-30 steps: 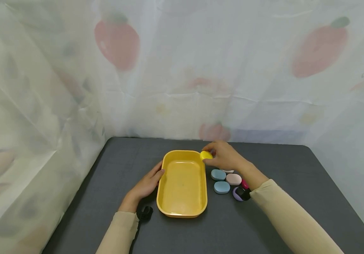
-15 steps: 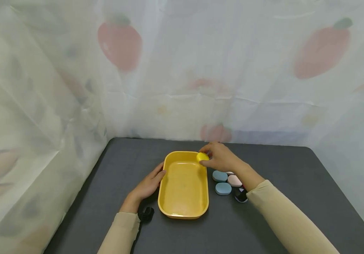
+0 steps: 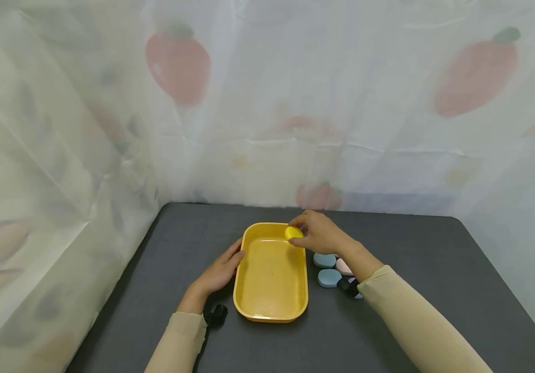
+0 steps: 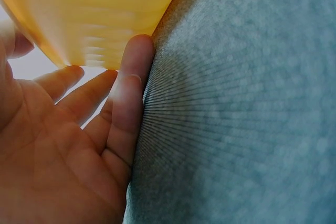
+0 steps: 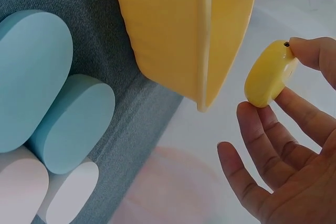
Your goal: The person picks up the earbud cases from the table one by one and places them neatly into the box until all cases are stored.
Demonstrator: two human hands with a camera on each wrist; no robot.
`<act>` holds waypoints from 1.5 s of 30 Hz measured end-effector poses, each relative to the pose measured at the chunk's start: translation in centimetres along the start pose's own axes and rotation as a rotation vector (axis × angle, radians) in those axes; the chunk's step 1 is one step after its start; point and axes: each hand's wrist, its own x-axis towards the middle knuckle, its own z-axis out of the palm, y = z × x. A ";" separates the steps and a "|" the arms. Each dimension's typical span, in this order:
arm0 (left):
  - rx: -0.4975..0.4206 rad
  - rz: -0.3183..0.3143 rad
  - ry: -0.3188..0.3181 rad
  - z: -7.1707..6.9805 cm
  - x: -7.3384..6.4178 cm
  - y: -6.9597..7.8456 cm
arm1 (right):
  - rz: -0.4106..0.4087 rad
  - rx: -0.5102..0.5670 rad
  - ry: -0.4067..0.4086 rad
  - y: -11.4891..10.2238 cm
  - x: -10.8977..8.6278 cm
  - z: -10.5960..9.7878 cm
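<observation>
In the head view my left hand [image 3: 218, 271] touches the left side of a yellow tray [image 3: 271, 317], thumb at its rim. The left wrist view shows fairly straight fingers meeting the tray's outer wall, the lowest against the table. My right hand [image 3: 321, 232] pinches a small glossy yellow oval piece [image 3: 293, 233] over the tray's far right corner. One end of the piece bears a dark dot [image 5: 286, 44] in the right wrist view. Thumb and fingertips grip it there, while one finger stands away. What kind of thing it is, I cannot tell.
Right of the tray lie two blue oval blocks [image 3: 329, 278], a pink one [image 3: 344, 267] and a white one [image 5: 72, 190]. A purple piece [image 3: 356, 295] is mostly hidden behind the right wrist's black camera [image 3: 348, 286]. The dark grey table [image 3: 412, 290] meets a printed curtain [image 3: 249, 171] behind.
My right hand has carried the yellow piece slightly left, from beside the tray's rim to over its far right corner. My left hand stays at the tray's side.
</observation>
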 end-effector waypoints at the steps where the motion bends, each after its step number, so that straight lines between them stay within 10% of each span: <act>1: 0.002 -0.004 0.002 0.0 0.0 0.0 | 0.002 0.000 -0.001 0.0 0.1 0.1; 45: 0.024 0.003 0.010 0.1 -0.3 0.2 | 0.016 -0.025 -0.052 -0.1 2.1 2.6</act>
